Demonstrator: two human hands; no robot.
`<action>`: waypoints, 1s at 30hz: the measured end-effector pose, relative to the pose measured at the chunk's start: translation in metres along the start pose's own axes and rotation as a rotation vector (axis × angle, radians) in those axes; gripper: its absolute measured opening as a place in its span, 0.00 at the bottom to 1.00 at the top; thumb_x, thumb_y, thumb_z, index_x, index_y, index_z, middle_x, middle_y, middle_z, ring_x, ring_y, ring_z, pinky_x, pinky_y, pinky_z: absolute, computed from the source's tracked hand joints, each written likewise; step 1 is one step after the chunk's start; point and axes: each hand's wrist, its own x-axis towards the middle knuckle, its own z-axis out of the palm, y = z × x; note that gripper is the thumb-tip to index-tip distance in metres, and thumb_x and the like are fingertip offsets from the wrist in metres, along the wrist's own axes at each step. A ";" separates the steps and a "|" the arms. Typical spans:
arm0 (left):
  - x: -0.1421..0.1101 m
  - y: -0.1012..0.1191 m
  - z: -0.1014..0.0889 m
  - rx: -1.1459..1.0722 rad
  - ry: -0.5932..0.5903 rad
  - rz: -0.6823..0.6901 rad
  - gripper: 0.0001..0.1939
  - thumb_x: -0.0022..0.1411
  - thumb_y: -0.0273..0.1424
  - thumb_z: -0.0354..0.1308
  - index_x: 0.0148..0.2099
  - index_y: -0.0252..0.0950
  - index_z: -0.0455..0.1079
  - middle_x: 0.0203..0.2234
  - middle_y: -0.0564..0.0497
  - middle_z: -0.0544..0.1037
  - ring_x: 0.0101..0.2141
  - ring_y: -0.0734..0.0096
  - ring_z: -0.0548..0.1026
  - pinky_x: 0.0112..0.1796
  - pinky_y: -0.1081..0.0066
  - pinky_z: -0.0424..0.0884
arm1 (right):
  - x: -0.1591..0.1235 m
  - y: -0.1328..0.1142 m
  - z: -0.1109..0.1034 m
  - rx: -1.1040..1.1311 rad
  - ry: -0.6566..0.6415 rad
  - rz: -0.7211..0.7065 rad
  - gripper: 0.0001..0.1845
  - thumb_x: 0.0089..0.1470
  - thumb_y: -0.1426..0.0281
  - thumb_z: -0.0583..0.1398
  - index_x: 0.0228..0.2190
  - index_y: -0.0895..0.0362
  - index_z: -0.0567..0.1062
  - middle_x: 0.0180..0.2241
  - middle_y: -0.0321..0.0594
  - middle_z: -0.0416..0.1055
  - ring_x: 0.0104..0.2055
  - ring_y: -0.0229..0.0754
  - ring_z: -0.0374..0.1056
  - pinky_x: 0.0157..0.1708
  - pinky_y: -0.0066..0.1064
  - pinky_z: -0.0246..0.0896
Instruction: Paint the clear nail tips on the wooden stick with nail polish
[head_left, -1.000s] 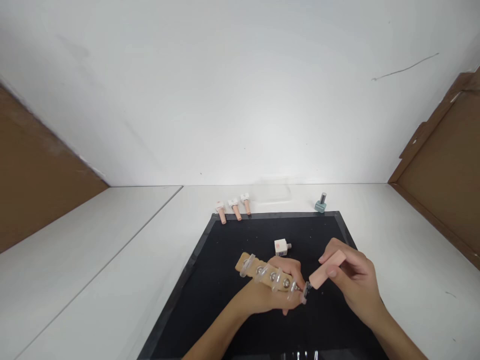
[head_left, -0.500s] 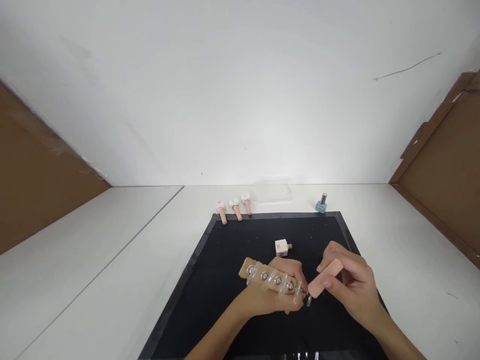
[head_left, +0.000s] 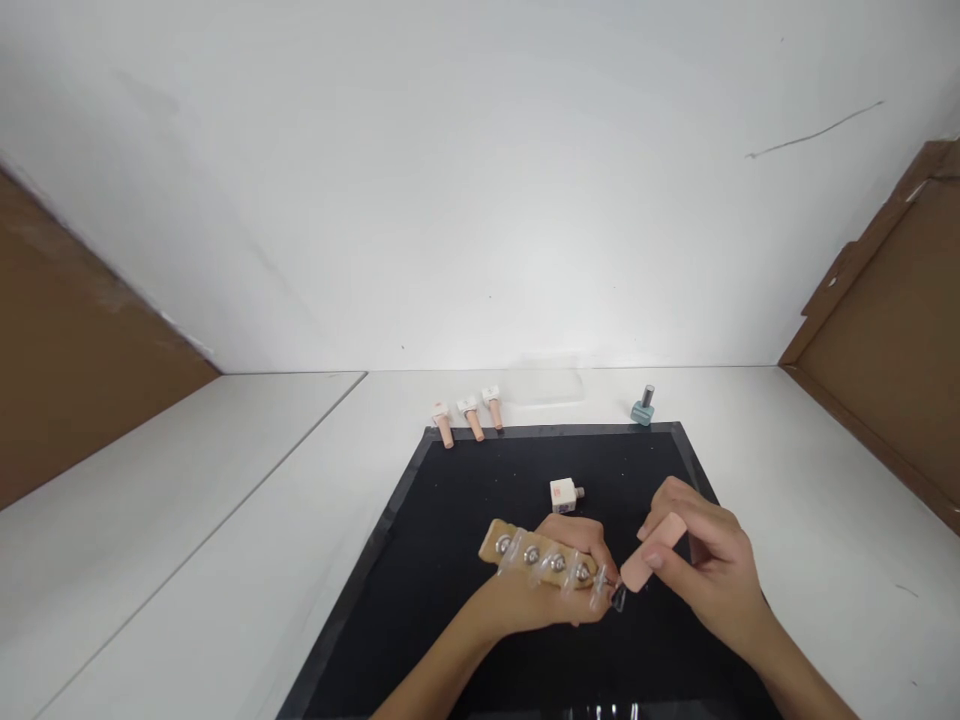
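My left hand (head_left: 547,597) is closed around a wooden strip (head_left: 491,541) that bears several round metal studs with clear false nail tips (head_left: 536,563) on them. In my right hand (head_left: 712,570) is a peach nail polish brush cap (head_left: 654,552), pinched between thumb and fingers and tilted downward. Its brush end meets a clear nail tip (head_left: 619,598) at my left fingertips; whether the bristles press on it is too small to tell. Just beyond my left hand, a white nail polish bottle (head_left: 563,495) lies on its side with its neck uncapped.
A black mat (head_left: 442,510) lies under both hands on the white table (head_left: 225,480). Along its far edge lie three peach-capped bottles (head_left: 471,418). Behind it are a clear plastic tray (head_left: 544,388) and a teal bottle (head_left: 643,408). Cardboard panels (head_left: 892,310) flank the sides.
My right hand has shifted very slightly right with the brush cap. My left hand and the strip have moved a touch to the right. The bottles have stayed put.
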 end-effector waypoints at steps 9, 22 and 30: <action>-0.003 -0.003 -0.001 0.035 0.005 0.056 0.03 0.44 0.22 0.60 0.22 0.33 0.72 0.18 0.54 0.71 0.19 0.78 0.67 0.21 0.78 0.62 | 0.000 0.000 0.002 -0.081 0.177 0.090 0.20 0.59 0.62 0.58 0.17 0.55 0.70 0.18 0.35 0.66 0.20 0.38 0.61 0.18 0.29 0.55; -0.001 0.004 0.001 0.179 0.045 0.115 0.05 0.45 0.20 0.60 0.21 0.34 0.70 0.18 0.53 0.73 0.20 0.76 0.69 0.25 0.76 0.67 | -0.002 0.002 0.001 -0.071 0.113 0.040 0.18 0.57 0.67 0.60 0.17 0.54 0.70 0.18 0.36 0.67 0.23 0.40 0.61 0.20 0.31 0.55; 0.001 -0.011 -0.002 0.375 -0.019 0.299 0.04 0.51 0.24 0.59 0.25 0.35 0.71 0.20 0.51 0.76 0.22 0.74 0.71 0.25 0.75 0.68 | 0.004 -0.002 -0.002 -0.061 -0.010 -0.085 0.17 0.56 0.66 0.60 0.17 0.54 0.71 0.16 0.35 0.66 0.20 0.39 0.59 0.19 0.32 0.55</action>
